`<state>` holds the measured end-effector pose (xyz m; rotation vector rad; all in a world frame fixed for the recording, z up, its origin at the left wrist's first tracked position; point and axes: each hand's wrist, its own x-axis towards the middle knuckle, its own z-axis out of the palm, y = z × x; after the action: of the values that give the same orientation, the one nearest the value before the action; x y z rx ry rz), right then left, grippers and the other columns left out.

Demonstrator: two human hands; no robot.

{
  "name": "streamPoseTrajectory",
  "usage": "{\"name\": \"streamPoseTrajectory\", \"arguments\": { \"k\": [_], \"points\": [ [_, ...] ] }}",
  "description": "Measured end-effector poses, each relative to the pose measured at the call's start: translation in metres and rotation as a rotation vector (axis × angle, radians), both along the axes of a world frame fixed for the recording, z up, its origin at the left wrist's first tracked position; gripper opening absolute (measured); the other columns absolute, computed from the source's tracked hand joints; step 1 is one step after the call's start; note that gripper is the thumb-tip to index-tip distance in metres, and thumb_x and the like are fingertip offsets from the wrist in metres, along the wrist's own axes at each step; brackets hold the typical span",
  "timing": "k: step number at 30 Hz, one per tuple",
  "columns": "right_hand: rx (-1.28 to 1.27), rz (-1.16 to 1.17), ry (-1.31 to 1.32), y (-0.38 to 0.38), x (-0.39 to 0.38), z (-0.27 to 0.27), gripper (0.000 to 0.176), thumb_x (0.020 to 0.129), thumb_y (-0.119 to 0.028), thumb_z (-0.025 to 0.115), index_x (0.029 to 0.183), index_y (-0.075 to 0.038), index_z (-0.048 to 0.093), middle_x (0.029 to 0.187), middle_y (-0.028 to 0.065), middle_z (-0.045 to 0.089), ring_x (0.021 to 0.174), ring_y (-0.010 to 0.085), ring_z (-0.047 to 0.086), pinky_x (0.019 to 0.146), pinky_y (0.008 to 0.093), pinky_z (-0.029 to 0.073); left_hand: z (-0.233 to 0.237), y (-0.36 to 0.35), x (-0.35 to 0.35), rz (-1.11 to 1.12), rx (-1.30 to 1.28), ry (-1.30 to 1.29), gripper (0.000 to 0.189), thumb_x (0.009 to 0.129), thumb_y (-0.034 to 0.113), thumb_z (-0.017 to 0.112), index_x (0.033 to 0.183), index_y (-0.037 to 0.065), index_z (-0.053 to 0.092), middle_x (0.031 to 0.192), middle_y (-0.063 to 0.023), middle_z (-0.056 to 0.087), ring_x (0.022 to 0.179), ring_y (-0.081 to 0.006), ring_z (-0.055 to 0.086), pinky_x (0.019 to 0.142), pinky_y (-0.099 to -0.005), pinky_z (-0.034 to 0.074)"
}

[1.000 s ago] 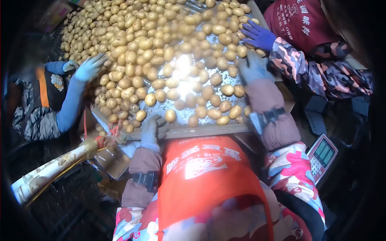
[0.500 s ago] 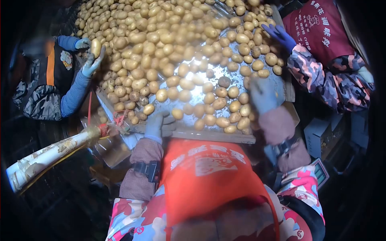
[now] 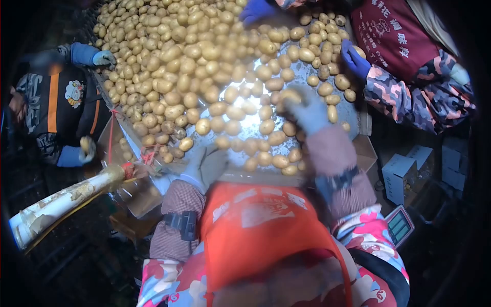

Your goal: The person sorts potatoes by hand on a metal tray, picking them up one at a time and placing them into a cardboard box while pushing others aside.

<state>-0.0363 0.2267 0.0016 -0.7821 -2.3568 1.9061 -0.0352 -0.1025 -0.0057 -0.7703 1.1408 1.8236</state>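
Note:
A large heap of yellow-brown potatoes (image 3: pixel 169 66) covers most of a metal sorting table (image 3: pixel 244 159). My left hand (image 3: pixel 207 166), in a grey glove, lies at the table's near edge with its fingers stretched out and nothing visible in them. Loose potatoes lie just beyond it. My right hand (image 3: pixel 307 110), also gloved, is over the right part of the table, blurred by motion. At its fingertips is a potato (image 3: pixel 290 95), smeared along with the hand, and the fingers seem closed around it.
A co-worker's blue-gloved hand (image 3: pixel 355 59) holds a potato at the right; that person's other hand (image 3: pixel 257 11) reaches over the heap. Another co-worker's gloved hand (image 3: pixel 87 149) holds a potato at the left. A worn white pole (image 3: pixel 66 202), cardboard boxes (image 3: pixel 396 179) and a small screen device (image 3: pixel 400 226) surround me.
My right hand has moved left and inward over the table, now with a potato at its fingers. My left hand has shifted slightly. The right co-worker's one hand now reaches over the heap.

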Motion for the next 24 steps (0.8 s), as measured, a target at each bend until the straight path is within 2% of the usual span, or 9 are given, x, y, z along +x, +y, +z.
{"name": "streamPoseTrajectory", "arguments": {
  "k": [4, 6, 9, 12, 13, 15, 19, 21, 24],
  "points": [
    [0.506, 0.878, 0.306, -0.012, 0.045, -0.010, 0.040, 0.100, -0.017, 0.054, 0.139, -0.009, 0.054, 0.140, 0.0146, 0.054, 0.126, 0.0316, 0.056, 0.109, 0.0381, 0.043, -0.033, 0.047, 0.044, -0.074, 0.139, 0.110, 0.052, 0.102, 0.041, 0.050, 0.140, 0.006, 0.049, 0.139, -0.0177, 0.056, 0.121, -0.0323, 0.059, 0.097, -0.0458, 0.051],
    [0.808, 0.618, 0.316, 0.043, 0.017, -0.051, 0.038, 0.099, -0.015, 0.054, 0.137, -0.008, 0.055, 0.140, 0.0156, 0.054, 0.125, 0.0326, 0.056, 0.108, 0.0367, 0.043, -0.051, 0.050, 0.055, -0.155, 0.173, 0.165, 0.053, 0.101, 0.042, 0.054, 0.140, 0.006, 0.049, 0.137, -0.0183, 0.057, 0.121, -0.0323, 0.059, 0.102, -0.0481, 0.049],
    [0.585, -0.021, -0.063, 0.109, -0.029, -0.011, 0.044, 0.090, -0.015, 0.059, 0.133, -0.008, 0.059, 0.131, 0.0199, 0.061, 0.124, 0.0349, 0.057, 0.108, 0.0397, 0.043, -0.041, 0.028, 0.051, -0.168, 0.399, 0.063, 0.046, 0.101, 0.037, 0.056, 0.135, 0.006, 0.053, 0.132, -0.0169, 0.060, 0.119, -0.0318, 0.059, 0.105, -0.0487, 0.047],
    [1.061, 0.117, -0.235, 0.180, -0.052, -0.071, 0.053, 0.086, -0.012, 0.059, 0.139, -0.012, 0.053, 0.131, 0.0254, 0.059, 0.125, 0.0411, 0.055, 0.108, 0.0443, 0.043, -0.044, -0.001, 0.052, -0.008, 0.536, -0.117, 0.040, 0.101, 0.031, 0.056, 0.132, 0.006, 0.055, 0.129, -0.0154, 0.061, 0.118, -0.0311, 0.059, 0.105, -0.0469, 0.047],
    [1.263, 0.083, -0.285, 0.188, -0.061, -0.086, 0.060, 0.074, -0.019, 0.076, 0.130, -0.011, 0.056, 0.127, 0.0218, 0.058, 0.124, 0.0384, 0.055, 0.104, 0.0447, 0.045, -0.050, -0.012, 0.054, 0.064, 0.571, -0.174, 0.038, 0.101, 0.029, 0.055, 0.131, 0.005, 0.055, 0.128, -0.0150, 0.061, 0.118, -0.0309, 0.059, 0.104, -0.0463, 0.047],
    [1.268, 0.130, -0.363, 0.185, -0.072, -0.072, 0.054, 0.078, -0.019, 0.072, 0.129, -0.009, 0.057, 0.121, 0.0225, 0.061, 0.115, 0.0388, 0.060, 0.098, 0.0463, 0.048, -0.066, -0.028, 0.065, 0.211, 0.650, -0.293, 0.034, 0.102, 0.026, 0.055, 0.129, 0.005, 0.056, 0.127, -0.0141, 0.062, 0.118, -0.0304, 0.058, 0.104, -0.0449, 0.048],
    [1.336, 0.559, -0.487, 0.156, -0.055, -0.003, 0.061, 0.084, -0.046, 0.063, 0.129, -0.006, 0.060, 0.124, 0.0264, 0.063, 0.118, 0.0405, 0.061, 0.101, 0.0480, 0.049, -0.080, -0.019, 0.069, 1.650, 1.495, -1.755, 0.034, 0.097, 0.021, 0.055, 0.126, 0.004, 0.057, 0.122, -0.0150, 0.063, 0.116, -0.0297, 0.058, 0.102, -0.0416, 0.048],
    [1.319, 0.557, -0.538, 0.148, -0.066, -0.005, 0.066, 0.082, -0.053, 0.065, 0.128, -0.006, 0.061, 0.124, 0.0258, 0.064, 0.117, 0.0401, 0.062, 0.100, 0.0476, 0.050, 0.009, 0.011, 0.040, 3.085, 1.240, -2.184, 0.035, 0.095, 0.020, 0.054, 0.126, 0.004, 0.057, 0.120, -0.0156, 0.062, 0.115, -0.0292, 0.058, 0.100, -0.0396, 0.048],
    [1.207, 0.287, -0.568, 0.121, -0.067, -0.009, 0.063, 0.077, -0.046, 0.076, 0.124, -0.006, 0.063, 0.121, 0.0247, 0.065, 0.114, 0.0378, 0.064, 0.097, 0.0443, 0.051, -0.003, -0.008, 0.050, 2.385, 1.203, -3.004, 0.022, 0.092, 0.013, 0.055, 0.111, 0.008, 0.065, 0.108, -0.0160, 0.067, 0.102, -0.0298, 0.063, 0.090, -0.0391, 0.049]
  ]
}}
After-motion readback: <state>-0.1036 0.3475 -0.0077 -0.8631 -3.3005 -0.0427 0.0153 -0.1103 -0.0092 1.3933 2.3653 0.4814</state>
